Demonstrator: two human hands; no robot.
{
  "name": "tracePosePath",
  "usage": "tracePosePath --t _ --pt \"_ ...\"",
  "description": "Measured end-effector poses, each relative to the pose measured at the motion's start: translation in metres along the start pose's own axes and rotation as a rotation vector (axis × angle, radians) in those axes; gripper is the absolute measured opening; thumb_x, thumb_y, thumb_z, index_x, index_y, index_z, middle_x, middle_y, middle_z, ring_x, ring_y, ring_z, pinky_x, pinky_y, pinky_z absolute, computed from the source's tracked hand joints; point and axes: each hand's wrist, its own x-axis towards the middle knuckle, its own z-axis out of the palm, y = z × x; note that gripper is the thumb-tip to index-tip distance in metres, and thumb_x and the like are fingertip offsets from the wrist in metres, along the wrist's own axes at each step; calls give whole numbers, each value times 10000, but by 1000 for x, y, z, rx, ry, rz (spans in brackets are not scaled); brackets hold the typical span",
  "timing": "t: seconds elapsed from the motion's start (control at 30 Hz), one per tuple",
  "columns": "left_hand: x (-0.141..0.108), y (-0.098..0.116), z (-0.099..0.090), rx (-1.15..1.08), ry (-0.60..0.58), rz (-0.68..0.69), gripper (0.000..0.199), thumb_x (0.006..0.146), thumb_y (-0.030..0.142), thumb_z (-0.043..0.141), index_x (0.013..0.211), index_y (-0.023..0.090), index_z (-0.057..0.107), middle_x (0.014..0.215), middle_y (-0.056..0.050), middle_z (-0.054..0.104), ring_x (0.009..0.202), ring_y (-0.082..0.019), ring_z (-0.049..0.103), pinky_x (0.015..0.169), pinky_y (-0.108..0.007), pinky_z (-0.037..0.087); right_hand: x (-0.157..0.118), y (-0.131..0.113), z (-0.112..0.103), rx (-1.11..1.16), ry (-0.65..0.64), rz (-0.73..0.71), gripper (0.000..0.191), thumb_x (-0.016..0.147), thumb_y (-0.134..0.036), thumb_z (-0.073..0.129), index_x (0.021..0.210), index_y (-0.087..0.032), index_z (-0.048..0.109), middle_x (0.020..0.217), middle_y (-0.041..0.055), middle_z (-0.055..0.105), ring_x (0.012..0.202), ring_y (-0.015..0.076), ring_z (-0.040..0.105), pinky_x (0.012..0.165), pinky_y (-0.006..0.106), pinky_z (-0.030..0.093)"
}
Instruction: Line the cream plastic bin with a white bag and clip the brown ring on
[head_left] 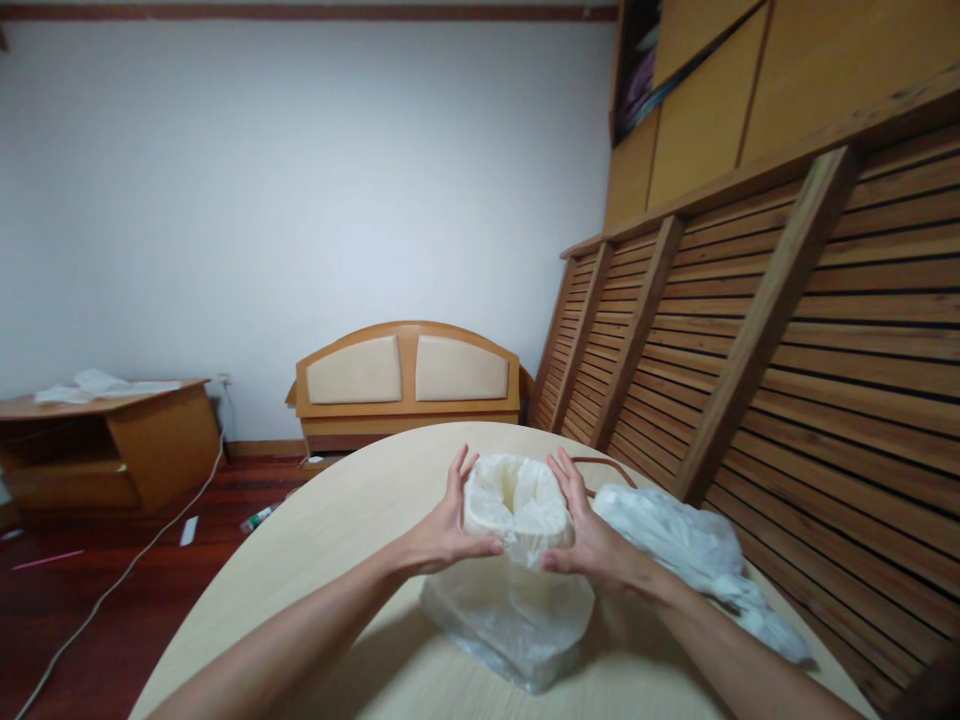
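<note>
A translucent white plastic bag (517, 610) stands on the round table in front of me. Its open mouth faces up, with the top edge turned down into a thick, crinkled collar. Whether a container is inside it I cannot tell. My left hand (448, 525) grips the collar from the left, thumb across the front and fingers up along the side. On the opposite side, my right hand (589, 530) holds it the same way, its thumb near the front middle. Below the hands the bag spreads out loosely over the tabletop.
The pale round table (315, 590) also bears crumpled plastic bags (675, 540) and a brown loop-shaped handle (611, 463) at right. Wooden slatted panels (847, 400) lean beside it. A headboard (407, 375) stands behind; a low cabinet (165, 450) and a cable (127, 572) are left.
</note>
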Motion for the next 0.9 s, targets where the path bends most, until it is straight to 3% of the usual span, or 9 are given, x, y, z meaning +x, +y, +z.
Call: tracePosePath --t 0.1,0.2,0.4,0.57,0.63,0.7,0.77,0.83,0.9 --pt "-4 -2 11 -24 -14 -39 1465 633 521 867 1506 268 -283 1592 -231 140 1450 -387 284 1188 -590 195 -4 -3 9 79 -42 58 1521 576 -551 888 1525 -255 -262 1627 230 133 1482 324 249 1197 530 189" --pt "-11 -3 17 -20 -18 -47 1469 631 453 883 1495 275 -292 1578 -214 191 1439 -374 306 1192 -580 194 -11 -8 17 144 -66 74 1507 575 -471 910 1542 -271 -229 1575 209 310 1414 329 388 1169 535 274" --pt "-37 7 28 -19 -20 -82 1473 655 429 875 1468 297 -346 1592 -205 201 1461 -371 271 1204 -580 149 -27 -30 25 181 -135 111 1370 561 -552 886 1596 -278 31 1539 166 395 1413 345 390 1155 516 327" --pt "-55 17 18 -83 -172 -71 1622 538 598 889 1414 277 -437 1636 -233 39 1509 -384 125 1203 -607 86 -34 -59 -2 104 -446 168 1441 476 -694 855 1593 -203 89 1543 205 384 1448 358 325 1198 499 233" --pt "-50 22 6 -39 -127 -52 1571 514 721 825 1493 275 -320 1642 -207 -97 1519 -389 -3 1203 -607 71 -29 -68 -18 52 -470 194 1475 485 -774 793 1592 -185 16 1598 222 268 1484 345 245 1210 498 184" --pt "-36 31 -5 1 -65 -49 1219 712 817 591 1572 263 -73 1656 -167 -57 1528 -345 -17 1212 -579 85 -18 -75 -29 -1 -368 216 1298 648 -834 638 1590 -173 37 1624 216 199 1499 306 218 1208 484 195" --pt "-16 41 -12 71 28 -73 823 895 700 463 1532 231 237 1631 -167 183 1506 -297 184 1214 -524 158 -4 -78 -30 -78 -216 214 980 833 -774 489 1554 -161 237 1591 205 301 1464 275 316 1192 464 256" --pt "6 50 -12 141 89 -110 706 849 562 648 1404 184 427 1474 -203 454 1352 -301 454 1138 -492 332 12 -78 -25 -176 -95 197 730 897 -653 504 1423 -148 473 1469 201 491 1345 275 489 1134 449 365" --pt "24 55 -8 199 48 -205 643 787 426 741 1313 146 501 1297 -201 602 1162 -286 598 1003 -448 462 26 -75 -16 -277 -37 191 597 864 -548 606 1301 -141 593 1347 189 605 1206 281 601 1039 427 465"
